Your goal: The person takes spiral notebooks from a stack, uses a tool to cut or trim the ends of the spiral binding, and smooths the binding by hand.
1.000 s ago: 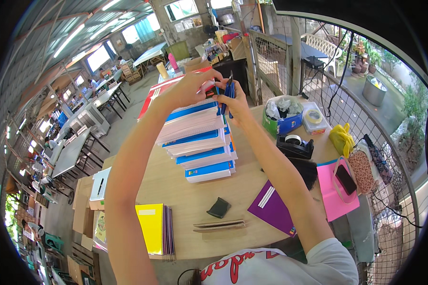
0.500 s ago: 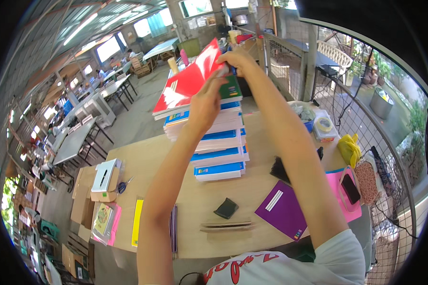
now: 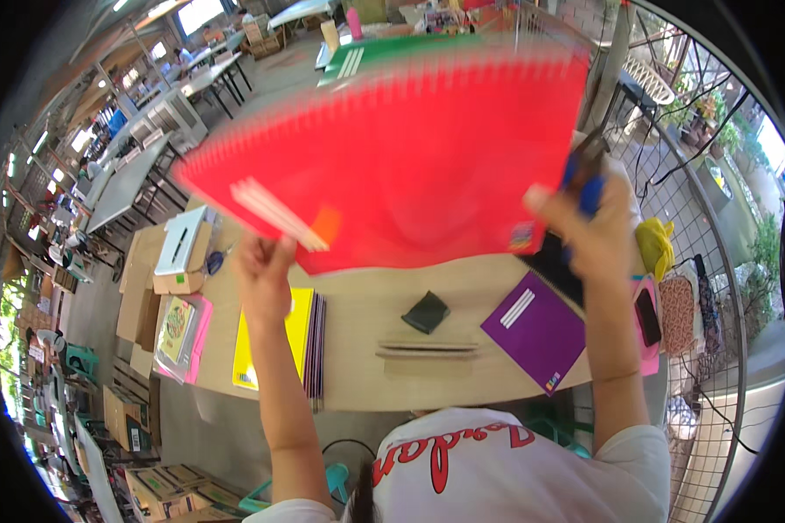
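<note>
A large red spiral-bound notebook [image 3: 410, 166], blurred by motion, is raised above the table, its coil edge upward. My left hand [image 3: 266, 275] pinches its lower left edge, fingers closed. At its right edge is my right hand [image 3: 589, 235], thumb against the cover; a tool with blue handles [image 3: 591, 193] and a dark end is also in this hand, too smeared to name surely. Behind the red cover a green notebook [image 3: 410, 50] shows, and the stack below it is hidden. A purple notebook [image 3: 536, 331] lies near my right forearm, and a pile of yellow-topped notebooks [image 3: 275, 340] beside my left.
On the table [image 3: 358, 375] lie a dark green pad [image 3: 426, 312] and thin brown strips [image 3: 427, 350]. At left are an open carton [image 3: 139, 296] and plastic-wrapped booklets [image 3: 179, 336]. A phone [image 3: 648, 315] and yellow cloth [image 3: 656, 247] lie right, by a wire-mesh fence [image 3: 715, 349].
The red notebook has come off the top of the stack toward me, exposing the green one. My hands have moved apart to its two sides, and the view has tilted down.
</note>
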{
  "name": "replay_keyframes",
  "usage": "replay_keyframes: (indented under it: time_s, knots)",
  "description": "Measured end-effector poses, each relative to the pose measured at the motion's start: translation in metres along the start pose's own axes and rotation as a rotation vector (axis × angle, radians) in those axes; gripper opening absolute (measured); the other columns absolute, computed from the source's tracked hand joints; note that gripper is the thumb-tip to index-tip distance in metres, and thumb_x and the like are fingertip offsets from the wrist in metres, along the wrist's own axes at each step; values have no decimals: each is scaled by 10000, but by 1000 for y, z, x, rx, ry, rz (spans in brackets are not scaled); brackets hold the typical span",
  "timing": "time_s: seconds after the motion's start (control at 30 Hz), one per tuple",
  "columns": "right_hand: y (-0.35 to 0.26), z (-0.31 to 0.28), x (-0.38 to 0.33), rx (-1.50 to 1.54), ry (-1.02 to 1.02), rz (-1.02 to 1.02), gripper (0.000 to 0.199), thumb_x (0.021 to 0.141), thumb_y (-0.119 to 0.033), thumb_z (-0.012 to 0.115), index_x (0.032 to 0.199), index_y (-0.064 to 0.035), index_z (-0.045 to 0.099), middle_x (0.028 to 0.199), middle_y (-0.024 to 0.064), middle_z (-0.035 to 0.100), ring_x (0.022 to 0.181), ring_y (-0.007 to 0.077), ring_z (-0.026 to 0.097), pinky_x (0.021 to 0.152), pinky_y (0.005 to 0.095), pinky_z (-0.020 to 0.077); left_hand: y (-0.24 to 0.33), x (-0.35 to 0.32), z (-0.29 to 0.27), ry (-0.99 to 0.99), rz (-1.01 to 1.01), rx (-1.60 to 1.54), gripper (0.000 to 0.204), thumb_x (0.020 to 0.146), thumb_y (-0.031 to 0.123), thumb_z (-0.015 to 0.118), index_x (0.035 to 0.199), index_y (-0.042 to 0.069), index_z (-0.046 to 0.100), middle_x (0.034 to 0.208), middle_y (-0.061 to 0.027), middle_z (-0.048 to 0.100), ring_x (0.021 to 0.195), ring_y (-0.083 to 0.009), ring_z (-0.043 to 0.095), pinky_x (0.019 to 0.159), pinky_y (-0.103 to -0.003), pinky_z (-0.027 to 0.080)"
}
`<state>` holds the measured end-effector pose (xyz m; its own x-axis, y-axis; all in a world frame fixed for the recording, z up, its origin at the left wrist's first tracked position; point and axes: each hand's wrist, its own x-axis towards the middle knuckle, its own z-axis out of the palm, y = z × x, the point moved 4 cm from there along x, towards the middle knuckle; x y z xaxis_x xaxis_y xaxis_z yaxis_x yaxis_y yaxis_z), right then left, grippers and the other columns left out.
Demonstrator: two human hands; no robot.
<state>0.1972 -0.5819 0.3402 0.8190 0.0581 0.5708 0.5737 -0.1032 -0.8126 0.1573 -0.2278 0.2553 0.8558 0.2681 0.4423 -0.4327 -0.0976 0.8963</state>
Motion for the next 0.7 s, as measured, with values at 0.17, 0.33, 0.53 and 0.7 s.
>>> replay_keyframes:
  time_s: [0.17,0.33,0.53,0.7]
  knots:
    - [96,71,-109,-86,-300,253,272,828,-150,771,1014,-8,630,753,38,596,686,106,557,638,292,469,-124,-118,-71,164,-342,59,195,883,15,688,1073,32,653,788,52,602,678,-22,486,622,-185,382]
    - [132,113,-158,-26,-449,381,261,858,-173,738,1019,-3,623,764,116,622,663,197,573,639,347,472,-171,-168,-108,196,-426,67,161,884,11,693,1035,51,654,822,34,638,701,-36,519,639,-200,412]
    - [149,122,-175,-54,-507,356,263,856,-173,725,1039,-14,623,800,171,632,662,289,578,637,383,472,-205,-190,-116,205,-419,-54,148,883,10,693,1022,52,661,873,6,679,762,-57,585,693,-215,451]
    - [164,72,-197,-192,-405,266,237,841,-140,724,1005,-14,609,833,178,628,693,317,602,645,392,473,-217,-212,-79,78,-469,61,186,893,14,684,1075,36,651,1010,-45,707,863,-106,633,784,-254,488]
